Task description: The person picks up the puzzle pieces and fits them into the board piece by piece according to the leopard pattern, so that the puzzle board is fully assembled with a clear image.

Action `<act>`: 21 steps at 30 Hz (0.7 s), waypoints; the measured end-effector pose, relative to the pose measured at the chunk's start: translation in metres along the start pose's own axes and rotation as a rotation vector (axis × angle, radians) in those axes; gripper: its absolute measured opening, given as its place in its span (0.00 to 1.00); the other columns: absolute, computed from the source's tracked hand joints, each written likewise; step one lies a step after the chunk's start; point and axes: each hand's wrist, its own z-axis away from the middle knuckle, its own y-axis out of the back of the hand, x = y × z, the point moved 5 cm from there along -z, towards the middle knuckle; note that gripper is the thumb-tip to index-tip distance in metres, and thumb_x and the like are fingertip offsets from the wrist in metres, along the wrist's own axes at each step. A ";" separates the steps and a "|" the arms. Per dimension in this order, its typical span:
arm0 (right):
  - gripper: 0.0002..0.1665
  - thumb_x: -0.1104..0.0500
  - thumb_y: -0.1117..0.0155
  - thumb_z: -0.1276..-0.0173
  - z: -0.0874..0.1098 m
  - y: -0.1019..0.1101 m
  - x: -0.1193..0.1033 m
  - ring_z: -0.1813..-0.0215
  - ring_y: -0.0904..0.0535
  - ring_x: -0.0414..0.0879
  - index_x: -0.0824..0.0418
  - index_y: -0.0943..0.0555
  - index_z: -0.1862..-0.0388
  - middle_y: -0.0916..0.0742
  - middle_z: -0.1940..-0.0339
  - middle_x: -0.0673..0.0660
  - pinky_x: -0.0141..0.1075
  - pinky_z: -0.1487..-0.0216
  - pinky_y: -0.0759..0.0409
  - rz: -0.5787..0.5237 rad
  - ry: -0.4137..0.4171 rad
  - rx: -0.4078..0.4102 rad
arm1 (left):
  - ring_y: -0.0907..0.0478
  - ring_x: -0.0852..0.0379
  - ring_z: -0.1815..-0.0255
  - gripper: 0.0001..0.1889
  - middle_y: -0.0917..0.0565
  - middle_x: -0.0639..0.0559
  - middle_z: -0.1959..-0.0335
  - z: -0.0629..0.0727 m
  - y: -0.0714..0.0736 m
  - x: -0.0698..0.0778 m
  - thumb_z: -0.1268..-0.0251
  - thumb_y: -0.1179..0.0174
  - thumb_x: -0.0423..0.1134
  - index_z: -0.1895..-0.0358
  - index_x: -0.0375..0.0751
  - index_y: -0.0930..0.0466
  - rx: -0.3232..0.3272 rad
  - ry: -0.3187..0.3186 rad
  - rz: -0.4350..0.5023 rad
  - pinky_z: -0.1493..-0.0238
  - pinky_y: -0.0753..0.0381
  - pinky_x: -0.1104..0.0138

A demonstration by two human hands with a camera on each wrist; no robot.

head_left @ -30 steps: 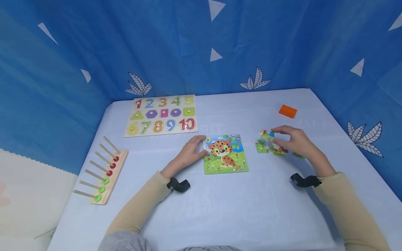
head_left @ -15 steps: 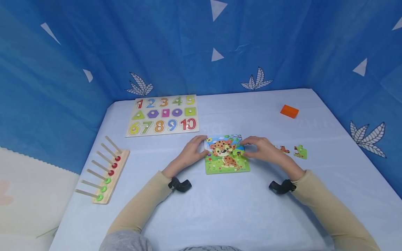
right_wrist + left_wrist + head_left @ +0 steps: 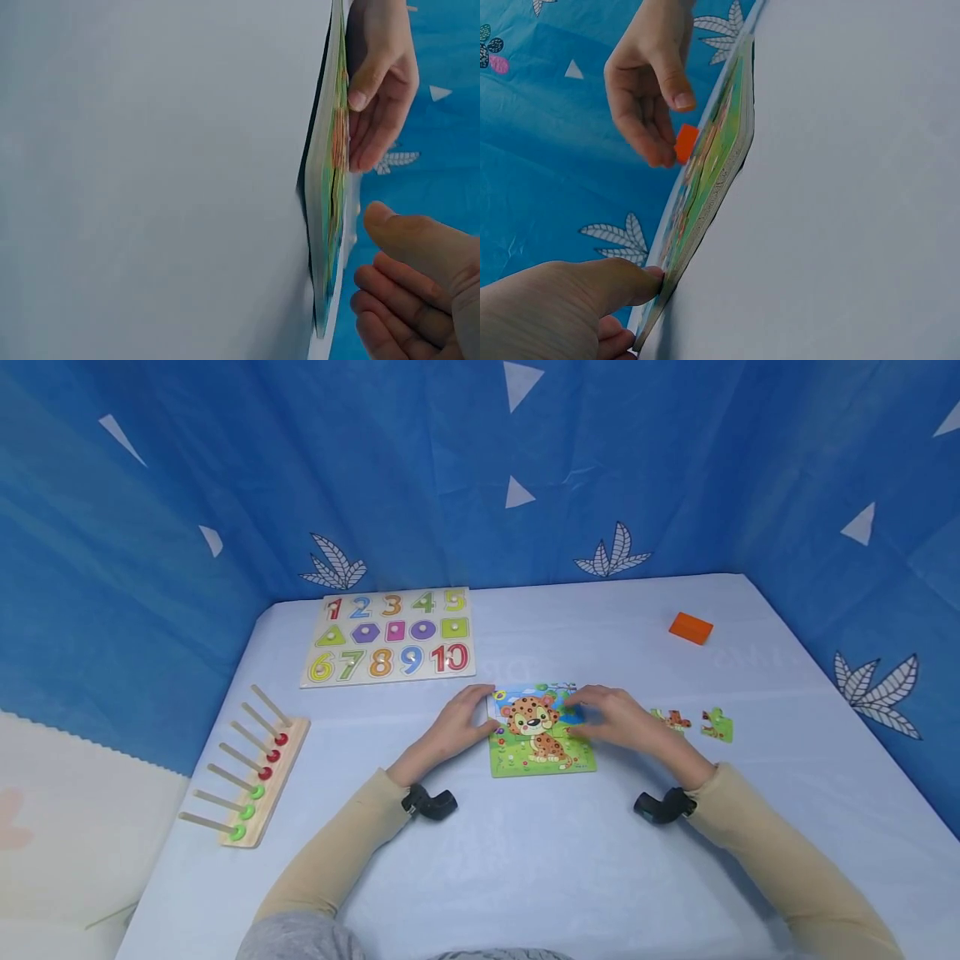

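Observation:
A square jigsaw puzzle (image 3: 540, 752) with a leopard cub picture lies flat on the table, in front of the person. My left hand (image 3: 452, 725) holds its left side, the thumb (image 3: 634, 283) against the edge and the fingers near the upper left corner. Over the right side of the puzzle hovers my right hand (image 3: 618, 718), its thumb and fingers apart. In both wrist views no piece shows between those fingers. Loose jigsaw pieces (image 3: 677, 719) lie just beyond the right hand, partly hidden by it, with another green piece (image 3: 717, 725) farther right.
A wooden number board (image 3: 386, 639) lies at the back left. On the left stands a wooden peg rack (image 3: 273, 781) with red and green rings. An orange block (image 3: 691, 627) sits at the back right. Blue curtain surrounds the table's far side.
My right hand has carried a piece from the loose pieces leftward to the puzzle's right side and let go of it. The left hand has stayed at the puzzle's left edge.

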 end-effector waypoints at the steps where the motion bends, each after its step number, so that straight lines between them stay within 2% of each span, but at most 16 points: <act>1: 0.23 0.58 0.26 0.46 -0.002 -0.001 -0.002 0.43 0.25 0.60 0.64 0.18 0.51 0.17 0.51 0.61 0.57 0.43 0.27 -0.007 0.006 0.004 | 0.38 0.46 0.33 0.34 0.32 0.40 0.35 0.000 0.000 0.000 0.42 0.34 0.40 0.35 0.31 0.35 0.001 0.000 0.000 0.31 0.42 0.59; 9: 0.21 0.59 0.28 0.43 -0.010 -0.014 -0.016 0.49 0.22 0.54 0.63 0.19 0.51 0.16 0.54 0.57 0.51 0.47 0.24 0.034 0.050 -0.062 | 0.38 0.46 0.33 0.34 0.33 0.40 0.35 0.000 0.000 0.000 0.42 0.34 0.40 0.34 0.31 0.36 -0.008 0.005 -0.006 0.31 0.42 0.60; 12: 0.23 0.58 0.28 0.43 -0.011 -0.014 -0.016 0.47 0.23 0.55 0.63 0.19 0.49 0.17 0.52 0.58 0.52 0.45 0.25 0.047 0.037 -0.064 | 0.38 0.46 0.33 0.34 0.33 0.40 0.35 0.000 0.000 0.000 0.42 0.34 0.40 0.34 0.31 0.36 -0.007 0.006 -0.008 0.31 0.42 0.59; 16: 0.26 0.58 0.27 0.44 -0.007 0.003 -0.005 0.45 0.24 0.58 0.64 0.20 0.47 0.18 0.48 0.60 0.54 0.44 0.25 -0.013 -0.024 -0.013 | 0.38 0.46 0.33 0.34 0.32 0.39 0.35 0.001 -0.001 0.000 0.42 0.34 0.40 0.34 0.31 0.36 -0.002 -0.001 0.006 0.31 0.42 0.59; 19: 0.28 0.59 0.28 0.43 0.004 0.024 0.015 0.44 0.24 0.60 0.65 0.22 0.44 0.19 0.45 0.61 0.55 0.46 0.25 -0.093 -0.094 0.022 | 0.38 0.46 0.33 0.34 0.32 0.40 0.35 0.000 -0.001 -0.001 0.42 0.34 0.41 0.34 0.32 0.36 -0.005 -0.007 0.000 0.31 0.42 0.59; 21: 0.30 0.59 0.28 0.43 0.015 0.033 0.030 0.44 0.25 0.61 0.65 0.24 0.41 0.20 0.43 0.62 0.56 0.45 0.25 -0.126 -0.154 0.016 | 0.38 0.46 0.33 0.34 0.32 0.40 0.35 0.001 0.000 -0.001 0.42 0.34 0.42 0.34 0.31 0.36 -0.007 -0.007 -0.008 0.31 0.42 0.59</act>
